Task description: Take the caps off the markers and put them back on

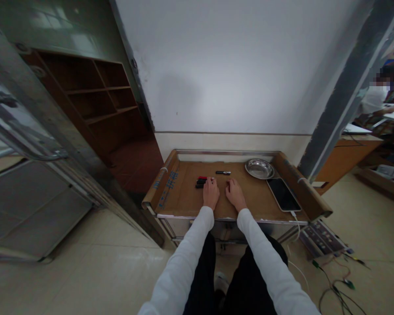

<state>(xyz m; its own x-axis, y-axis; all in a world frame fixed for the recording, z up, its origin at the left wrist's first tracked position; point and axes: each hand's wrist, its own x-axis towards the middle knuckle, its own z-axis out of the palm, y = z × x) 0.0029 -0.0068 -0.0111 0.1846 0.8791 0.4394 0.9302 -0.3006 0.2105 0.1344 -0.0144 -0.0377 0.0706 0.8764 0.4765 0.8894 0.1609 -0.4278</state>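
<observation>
Both my hands rest on a cardboard-lined cart top [187, 192]. My left hand [210, 191] lies palm down, its fingertips touching a small cluster of red and black markers [201, 182]. My right hand [235, 194] lies flat beside it with fingers slightly spread, holding nothing. A single black marker [223, 173] lies apart, farther back on the cardboard. A round steel dish [259, 168] sits at the back right. A dark phone or tablet [283, 194] lies face up along the right side.
A white cable [297, 225] runs from the phone down to a power strip [321, 238] and loose wires on the floor. A wooden shelf unit [98, 96] stands at left behind a metal frame. A person sits at a desk far right.
</observation>
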